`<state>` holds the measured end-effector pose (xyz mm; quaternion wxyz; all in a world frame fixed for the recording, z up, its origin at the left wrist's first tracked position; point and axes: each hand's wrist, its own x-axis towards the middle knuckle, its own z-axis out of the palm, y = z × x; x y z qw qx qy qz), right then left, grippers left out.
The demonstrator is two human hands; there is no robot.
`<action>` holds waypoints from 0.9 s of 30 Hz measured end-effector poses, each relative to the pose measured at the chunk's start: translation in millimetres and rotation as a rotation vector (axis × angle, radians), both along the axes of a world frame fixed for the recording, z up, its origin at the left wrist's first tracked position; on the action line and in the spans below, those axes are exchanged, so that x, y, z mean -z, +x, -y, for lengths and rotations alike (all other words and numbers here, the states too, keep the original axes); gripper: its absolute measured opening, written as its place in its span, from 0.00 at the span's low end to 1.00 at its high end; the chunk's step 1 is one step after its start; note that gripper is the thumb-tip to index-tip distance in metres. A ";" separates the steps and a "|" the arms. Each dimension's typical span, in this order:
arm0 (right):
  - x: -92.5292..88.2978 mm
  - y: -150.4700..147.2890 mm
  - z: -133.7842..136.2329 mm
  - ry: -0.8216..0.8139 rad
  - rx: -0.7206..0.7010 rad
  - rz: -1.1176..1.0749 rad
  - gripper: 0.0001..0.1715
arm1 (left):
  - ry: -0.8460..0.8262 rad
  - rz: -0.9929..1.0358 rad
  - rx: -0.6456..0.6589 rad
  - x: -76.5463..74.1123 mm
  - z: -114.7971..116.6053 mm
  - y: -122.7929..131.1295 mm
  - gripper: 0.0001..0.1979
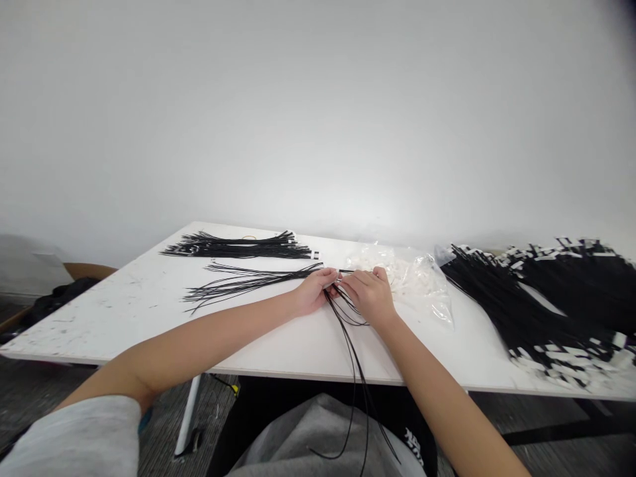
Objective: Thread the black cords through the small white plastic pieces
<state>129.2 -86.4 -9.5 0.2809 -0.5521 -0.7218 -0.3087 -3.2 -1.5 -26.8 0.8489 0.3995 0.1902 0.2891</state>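
Both hands meet over the middle of the white table (278,344), with fingers bent close together. My left hand (318,290) grips thin black wires (354,354), which hang past the table's front edge toward my lap. Pinched against them, my right hand (368,291) has its fingertips at the same spot, on a small part too small to make out. To the left of my hands, a loose spread of black wires (243,281) lies on the table. Just behind my right hand rests a clear plastic bag (422,281) with small white pieces.
A bundle of black wires (238,246) with white ends lies at the back left. Large piles of black wires (517,298) with white ends cover the table's right side. A white wall (318,119) stands behind the table.
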 end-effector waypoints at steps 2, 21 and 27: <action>-0.3 -0.5 0.0 0.006 -0.003 0.006 0.13 | 0.002 0.007 0.001 0.0 0.0 -0.1 0.05; -2.1 -9.0 16.3 -0.088 -0.330 0.026 0.07 | -0.099 -0.030 -0.172 -11.2 2.4 -1.6 0.03; 0.1 -6.1 15.0 -0.340 -0.218 -0.045 0.11 | -0.115 0.021 -0.234 -9.4 1.2 -0.9 0.02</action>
